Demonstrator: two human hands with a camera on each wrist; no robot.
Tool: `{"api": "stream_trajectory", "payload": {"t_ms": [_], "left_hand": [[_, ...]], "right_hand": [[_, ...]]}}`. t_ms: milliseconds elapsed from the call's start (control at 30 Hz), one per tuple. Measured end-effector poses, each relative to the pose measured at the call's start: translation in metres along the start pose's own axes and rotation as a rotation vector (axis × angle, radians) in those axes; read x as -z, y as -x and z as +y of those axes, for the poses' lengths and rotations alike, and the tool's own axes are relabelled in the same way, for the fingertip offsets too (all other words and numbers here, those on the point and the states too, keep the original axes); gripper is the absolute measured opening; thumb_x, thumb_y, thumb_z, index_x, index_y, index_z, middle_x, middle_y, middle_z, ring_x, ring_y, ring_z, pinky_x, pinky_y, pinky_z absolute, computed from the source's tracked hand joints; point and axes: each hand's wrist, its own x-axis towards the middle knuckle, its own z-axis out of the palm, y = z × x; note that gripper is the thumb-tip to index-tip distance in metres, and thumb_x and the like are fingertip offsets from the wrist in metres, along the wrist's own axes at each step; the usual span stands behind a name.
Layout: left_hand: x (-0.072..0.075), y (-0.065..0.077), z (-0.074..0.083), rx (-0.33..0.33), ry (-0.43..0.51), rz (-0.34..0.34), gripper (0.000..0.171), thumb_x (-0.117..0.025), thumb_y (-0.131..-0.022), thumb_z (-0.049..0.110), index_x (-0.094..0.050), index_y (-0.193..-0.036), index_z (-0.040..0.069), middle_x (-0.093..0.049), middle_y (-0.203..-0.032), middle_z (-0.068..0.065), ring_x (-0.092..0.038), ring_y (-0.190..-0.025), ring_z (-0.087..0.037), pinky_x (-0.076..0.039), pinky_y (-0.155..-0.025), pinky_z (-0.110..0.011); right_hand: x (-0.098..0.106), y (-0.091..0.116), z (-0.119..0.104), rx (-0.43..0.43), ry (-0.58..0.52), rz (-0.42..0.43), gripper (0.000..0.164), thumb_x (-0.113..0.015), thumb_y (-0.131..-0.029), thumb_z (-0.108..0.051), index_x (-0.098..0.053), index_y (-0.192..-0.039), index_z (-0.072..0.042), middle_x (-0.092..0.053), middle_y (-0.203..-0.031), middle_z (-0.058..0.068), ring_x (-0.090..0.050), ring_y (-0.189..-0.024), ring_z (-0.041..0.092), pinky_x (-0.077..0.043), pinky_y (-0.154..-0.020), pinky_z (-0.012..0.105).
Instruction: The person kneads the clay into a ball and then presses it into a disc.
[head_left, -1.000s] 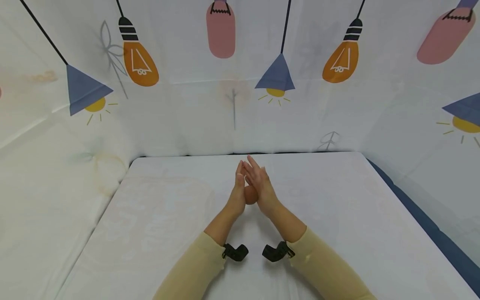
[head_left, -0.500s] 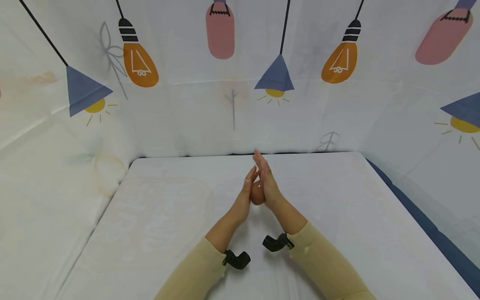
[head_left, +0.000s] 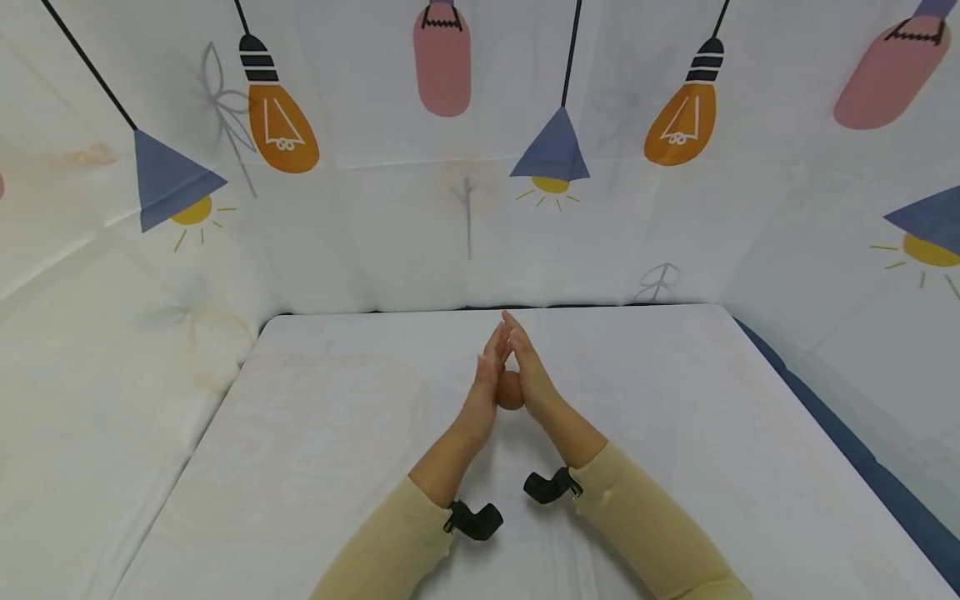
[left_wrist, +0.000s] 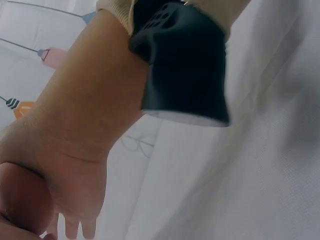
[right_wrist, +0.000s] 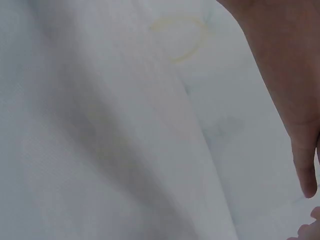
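Note:
A smooth reddish-brown ball [head_left: 511, 391] sits between my two palms, above the white table. My left hand [head_left: 483, 396] presses on it from the left, its fingers straight and pointing away from me. From the other side my right hand [head_left: 535, 377] presses too, also with straight fingers, and the fingertips of both hands come together beyond the ball. In the left wrist view the ball [left_wrist: 25, 197] shows at the lower left against a palm, partly covered. A hand [right_wrist: 287, 70] enters along the right edge of the right wrist view, where no ball can be seen.
White cloth covers the table [head_left: 337, 467]. Behind it hangs a white sheet [head_left: 375, 233] printed with lamps and bulbs. Black camera mounts, left [head_left: 476, 522] and right [head_left: 547, 487], stick out inward from the wrists below the hands.
The hands slide back and forth against each other around the ball. The right hand went forward, then drew back slightly; the ball shifted right, then a little left.

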Motion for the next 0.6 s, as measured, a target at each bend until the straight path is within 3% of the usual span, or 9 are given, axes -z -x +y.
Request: {"api": "stream_trajectory", "payload": {"t_ms": [133,267,500,600], "left_hand": [[0.001,-0.003,-0.001,-0.049,-0.048,0.09,0.089,-0.007,-0.098,0.073,-0.005,-0.162,0.012,-0.005,-0.168,-0.004,-0.005,-0.153,-0.021,-0.003,-0.12,-0.055],[0.001,-0.005,-0.005,-0.046,-0.064,0.168,0.093,-0.012,-0.095,0.078,-0.006,-0.162,0.014,-0.004,-0.168,-0.004,-0.001,-0.153,-0.021,0.001,-0.118,-0.059],[0.008,-0.009,-0.008,-0.028,-0.168,0.238,0.103,-0.015,-0.086,0.088,-0.01,-0.162,0.018,-0.004,-0.168,-0.005,-0.003,-0.153,-0.027,-0.004,-0.116,-0.065],[0.011,-0.01,-0.01,0.003,-0.199,0.253,0.103,-0.013,-0.085,0.089,-0.01,-0.162,0.019,-0.006,-0.168,-0.006,-0.007,-0.152,-0.028,-0.007,-0.115,-0.065]], "right_hand": [[-0.01,0.006,0.004,0.018,-0.173,-0.074,0.069,-0.026,-0.104,-0.054,-0.015,-0.162,-0.018,-0.014,-0.167,0.004,-0.009,-0.153,0.025,-0.006,-0.12,0.054],[-0.019,0.013,0.002,0.031,-0.303,-0.117,0.07,-0.027,-0.105,-0.055,-0.013,-0.162,-0.017,-0.015,-0.167,0.009,-0.015,-0.152,0.032,-0.012,-0.12,0.052],[-0.024,0.024,-0.014,0.001,-0.256,-0.15,0.068,-0.019,-0.104,-0.06,-0.021,-0.161,-0.023,-0.029,-0.162,0.012,-0.028,-0.148,0.029,-0.018,-0.118,0.055],[-0.023,0.026,-0.018,0.011,-0.246,-0.168,0.075,-0.016,-0.102,-0.066,-0.019,-0.162,-0.02,-0.03,-0.161,0.012,-0.028,-0.148,0.029,-0.017,-0.119,0.055]]}}
